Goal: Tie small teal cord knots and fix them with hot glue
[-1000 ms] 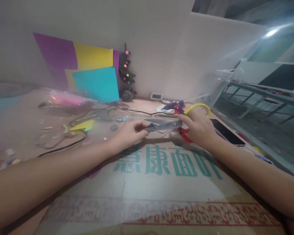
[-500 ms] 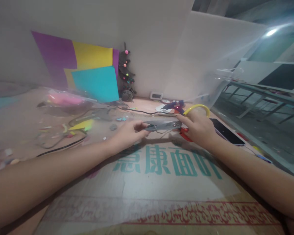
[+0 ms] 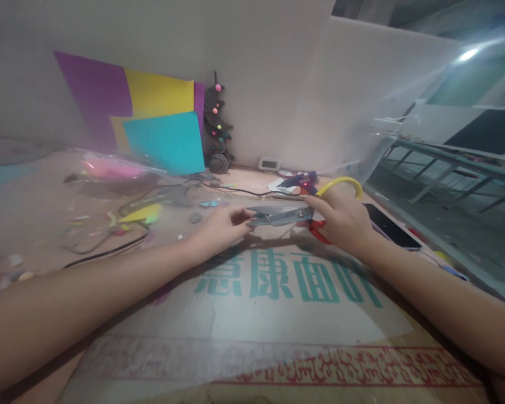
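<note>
In my right hand [image 3: 347, 221] is a pair of scissors [image 3: 284, 215] with one yellow and one red handle. Their metal blades point left, slightly apart, above the printed cardboard [image 3: 273, 325]. My left hand [image 3: 227, 227] is closed in a pinch at the blade tips. What its fingers hold is too small and dark to name; a thin greyish piece shows between the blades beside the fingertips.
Behind my hands lie a blue glue gun [image 3: 297, 180] and a small white clock [image 3: 269, 164]. A phone [image 3: 389, 226] is at the right. Coloured sheets [image 3: 164, 143] and a dark decorated tree [image 3: 217, 120] stand by the wall. Scraps and a black cable [image 3: 105, 254] lie left.
The scissor blades look a little less open, and their tips sit nearer my left fingers. Both hands stay in nearly the same place.
</note>
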Motion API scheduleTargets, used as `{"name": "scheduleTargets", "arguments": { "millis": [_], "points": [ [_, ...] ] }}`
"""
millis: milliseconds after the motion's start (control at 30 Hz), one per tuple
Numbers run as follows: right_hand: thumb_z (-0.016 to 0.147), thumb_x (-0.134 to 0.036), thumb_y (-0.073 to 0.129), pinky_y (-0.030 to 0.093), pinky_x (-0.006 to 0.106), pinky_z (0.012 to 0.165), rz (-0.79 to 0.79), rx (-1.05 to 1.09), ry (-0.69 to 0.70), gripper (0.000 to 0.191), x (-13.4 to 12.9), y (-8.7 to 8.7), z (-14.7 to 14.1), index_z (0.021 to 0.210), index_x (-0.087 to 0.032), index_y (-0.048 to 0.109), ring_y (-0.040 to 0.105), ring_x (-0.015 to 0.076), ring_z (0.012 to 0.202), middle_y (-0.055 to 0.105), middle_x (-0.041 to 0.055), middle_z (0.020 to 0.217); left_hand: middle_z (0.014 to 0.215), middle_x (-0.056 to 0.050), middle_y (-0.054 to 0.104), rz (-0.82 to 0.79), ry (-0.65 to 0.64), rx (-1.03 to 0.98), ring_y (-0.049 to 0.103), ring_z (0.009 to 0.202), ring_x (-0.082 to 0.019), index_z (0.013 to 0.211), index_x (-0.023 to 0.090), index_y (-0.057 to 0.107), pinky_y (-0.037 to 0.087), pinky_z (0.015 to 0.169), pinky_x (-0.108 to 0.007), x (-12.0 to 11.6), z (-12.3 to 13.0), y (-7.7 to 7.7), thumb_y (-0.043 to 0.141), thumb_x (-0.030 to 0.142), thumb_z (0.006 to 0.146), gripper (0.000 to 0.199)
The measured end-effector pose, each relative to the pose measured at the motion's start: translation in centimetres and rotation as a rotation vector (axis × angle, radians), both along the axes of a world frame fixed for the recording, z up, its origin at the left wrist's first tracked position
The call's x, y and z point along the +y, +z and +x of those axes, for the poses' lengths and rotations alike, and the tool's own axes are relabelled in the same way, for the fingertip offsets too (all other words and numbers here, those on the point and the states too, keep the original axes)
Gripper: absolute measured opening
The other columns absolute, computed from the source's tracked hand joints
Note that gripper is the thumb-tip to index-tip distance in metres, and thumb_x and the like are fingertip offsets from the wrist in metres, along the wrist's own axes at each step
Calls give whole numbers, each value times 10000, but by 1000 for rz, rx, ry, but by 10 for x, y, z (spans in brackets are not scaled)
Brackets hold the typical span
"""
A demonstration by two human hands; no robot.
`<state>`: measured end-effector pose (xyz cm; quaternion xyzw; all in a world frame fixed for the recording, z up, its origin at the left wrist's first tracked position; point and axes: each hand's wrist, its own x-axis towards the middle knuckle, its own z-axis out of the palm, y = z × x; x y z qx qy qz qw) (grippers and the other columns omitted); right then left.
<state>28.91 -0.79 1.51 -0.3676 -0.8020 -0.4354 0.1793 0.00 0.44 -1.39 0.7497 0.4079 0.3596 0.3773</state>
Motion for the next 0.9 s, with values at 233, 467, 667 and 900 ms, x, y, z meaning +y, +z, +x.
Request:
{"name": "scheduleTargets", "arguments": {
  "millis": [233, 467, 667, 900],
  "points": [
    [885, -480, 538, 302, 326, 653, 35, -8, -34, 382, 5, -2, 3, 1118, -196, 643, 471, 242, 811, 552, 102, 886, 777, -6, 676, 13, 30, -17, 599, 683, -145, 831, 162, 634, 427, 616, -235, -3, -1, 5, 587, 303, 800, 152],
    [898, -438, 525, 309, 332, 658, 7, -8, -44, 357, 0, -1, -1, 1113, -185, 654, 476, 238, 806, 562, 106, 904, 798, -4, 693, 0, 1, 4, 600, 687, -144, 872, 167, 674, 410, 605, -230, -5, -1, 6, 592, 281, 788, 164],
    [909, -388, 510, 303, 334, 657, -65, -2, -62, 327, -2, 0, -1, 1113, -185, 665, 476, 232, 792, 571, 112, 894, 822, -14, 709, -25, -2, -5, 610, 697, -154, 921, 167, 687, 415, 611, -240, -3, 0, 1, 599, 331, 791, 227],
    [904, -261, 465, 281, 324, 645, -97, 18, -55, 298, 0, -2, 3, 1120, -213, 664, 483, 219, 765, 579, 89, 859, 798, -16, 688, 13, -12, 14, 607, 709, -157, 888, 168, 686, 420, 630, -252, -3, -1, 3, 596, 363, 800, 232]
  ]
}}
